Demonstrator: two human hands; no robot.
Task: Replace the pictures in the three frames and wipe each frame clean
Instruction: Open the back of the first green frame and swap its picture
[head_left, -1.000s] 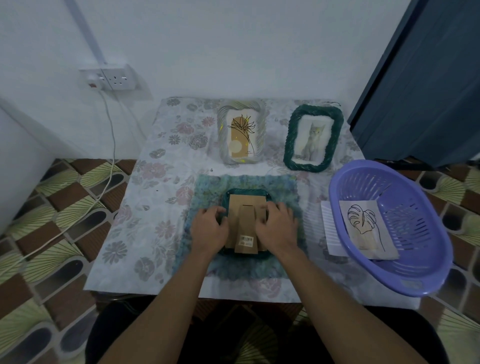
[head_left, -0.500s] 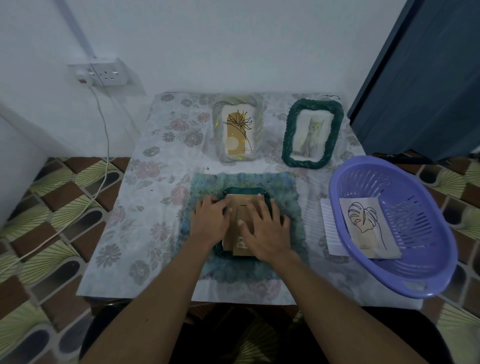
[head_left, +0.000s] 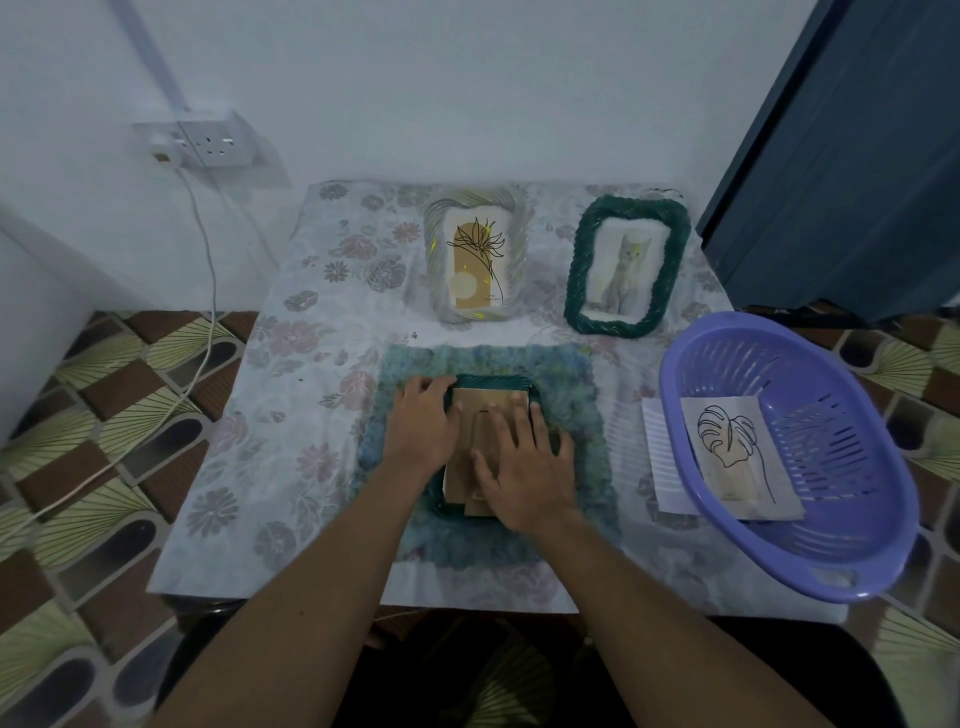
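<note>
Green frame face down on a fuzzy mat on the worktop, under both hands, left hand fingers slightly bent, resting on its top-left corner, right hand fingers spread flat, pressing its cardboard back, gripping nothing

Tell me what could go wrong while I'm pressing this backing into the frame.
1. Your right hand presses flat on the cardboard backing of the face-down green frame; uneven pressure might seat it crooked on the soft fuzzy cloth.
2. The purple basket seems to overhang the right edge of the table; an elbow nudge could tip it and the leaf print out.
</note>
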